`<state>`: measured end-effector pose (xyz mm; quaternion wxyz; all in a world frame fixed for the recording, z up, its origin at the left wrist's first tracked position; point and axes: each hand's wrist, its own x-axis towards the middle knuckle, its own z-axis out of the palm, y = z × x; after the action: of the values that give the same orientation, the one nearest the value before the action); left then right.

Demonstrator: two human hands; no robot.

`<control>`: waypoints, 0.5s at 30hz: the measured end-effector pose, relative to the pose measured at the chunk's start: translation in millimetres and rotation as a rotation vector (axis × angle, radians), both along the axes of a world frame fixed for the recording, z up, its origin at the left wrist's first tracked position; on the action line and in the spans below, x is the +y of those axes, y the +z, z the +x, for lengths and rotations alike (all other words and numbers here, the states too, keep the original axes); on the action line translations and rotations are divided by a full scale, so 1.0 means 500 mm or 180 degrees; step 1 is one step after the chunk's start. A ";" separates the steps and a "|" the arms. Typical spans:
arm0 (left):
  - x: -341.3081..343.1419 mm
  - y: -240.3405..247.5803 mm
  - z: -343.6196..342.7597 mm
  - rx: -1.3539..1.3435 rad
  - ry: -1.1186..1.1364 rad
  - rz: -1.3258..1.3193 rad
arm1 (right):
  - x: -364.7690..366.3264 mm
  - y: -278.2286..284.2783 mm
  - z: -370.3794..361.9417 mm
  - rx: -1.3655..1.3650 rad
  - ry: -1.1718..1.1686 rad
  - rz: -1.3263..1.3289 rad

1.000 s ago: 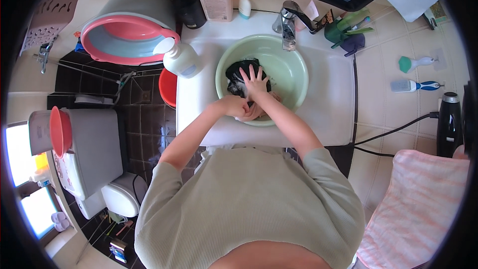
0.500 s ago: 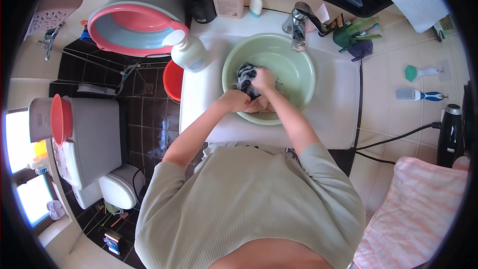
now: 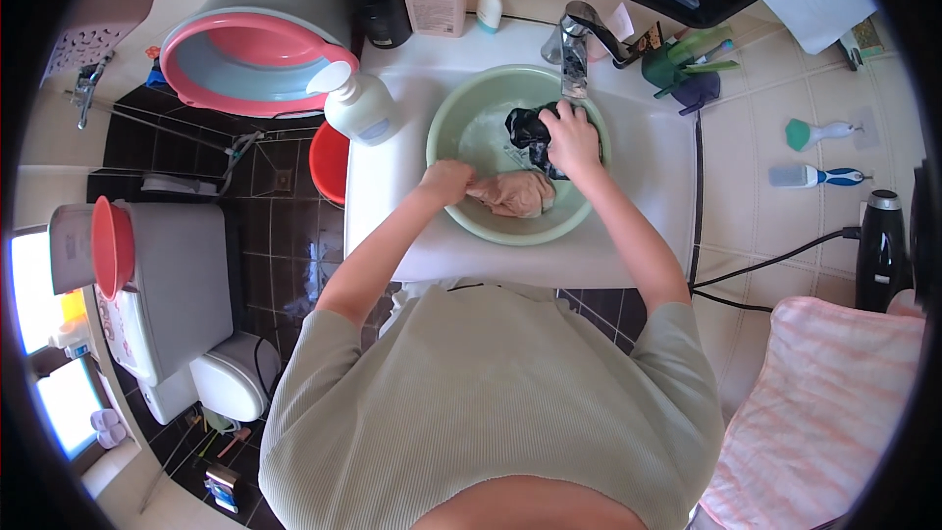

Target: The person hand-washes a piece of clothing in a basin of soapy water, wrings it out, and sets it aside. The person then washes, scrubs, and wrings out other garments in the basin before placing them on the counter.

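A light green basin (image 3: 444, 123) holding water stands in the white sink. My right hand (image 3: 573, 140) grips a wet black cloth (image 3: 530, 131) at the basin's right side, just below the faucet. At the near left rim my left hand (image 3: 447, 182) is closed on one end of a beige-pink cloth (image 3: 515, 194), which lies bunched in the water. The two cloths are apart. Fingertips of the left hand are partly hidden by the hand itself.
A chrome faucet (image 3: 579, 49) rises behind the basin. Left of it stands a white pump bottle (image 3: 357, 106), beside a pink-rimmed tub (image 3: 177, 64) and a red bucket (image 3: 330, 162). A green holder with brushes (image 3: 677, 74) is at the back right. A pink striped towel (image 3: 814, 412) hangs at right.
My right hand has carried the black cloth from the basin's left side to its right, shedding the suds around it. The left hand has shifted slightly left, and more of the beige-pink cloth shows.
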<state>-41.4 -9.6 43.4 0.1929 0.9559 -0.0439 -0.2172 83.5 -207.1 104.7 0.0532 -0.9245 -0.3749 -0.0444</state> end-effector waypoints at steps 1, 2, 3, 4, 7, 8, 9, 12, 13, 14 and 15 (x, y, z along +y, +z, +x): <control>-0.001 0.002 0.004 -0.0043 0.0138 0.0006 | -0.004 -0.010 -0.008 -0.0250 0.0071 -0.0125; -0.003 0.003 0.009 -0.0044 0.0121 0.0001 | 0.001 -0.014 -0.021 -0.0415 -0.0058 -0.0569; -0.005 0.005 0.014 -0.0308 0.0177 -0.0008 | 0.002 -0.042 -0.022 -0.0506 -0.0060 -0.0895; -0.009 0.005 0.018 -0.0568 0.0219 -0.0020 | -0.002 -0.080 -0.023 -0.0588 -0.0073 -0.1224; -0.017 0.000 0.037 -0.0644 0.0243 -0.0002 | 0.001 -0.144 -0.031 -0.0655 -0.0074 -0.2104; -0.023 -0.003 0.045 -0.0646 0.0245 -0.0002 | 0.003 -0.158 -0.034 -0.0753 -0.0092 -0.2329; -0.032 -0.006 0.055 -0.0761 0.0227 0.0053 | 0.001 -0.170 -0.037 -0.0754 -0.0094 -0.2329; -0.041 -0.010 0.068 -0.0836 0.0234 0.0163 | 0.014 -0.180 -0.069 -0.0606 0.0178 -0.1105; -0.042 -0.014 0.071 -0.0800 0.0264 0.0219 | 0.027 -0.170 -0.083 0.0168 0.0368 -0.0919; -0.041 -0.021 0.072 -0.0802 0.0267 0.0218 | 0.041 -0.154 -0.097 0.0932 0.0563 -0.0721; -0.038 -0.030 0.071 -0.0827 0.0380 0.0144 | 0.059 -0.145 -0.114 0.1638 0.0262 -0.0473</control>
<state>-5.9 -28.4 28.5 0.1766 0.9809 -0.0066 -0.0807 26.8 -177.4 32.4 0.0804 -0.8907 -0.3886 0.2218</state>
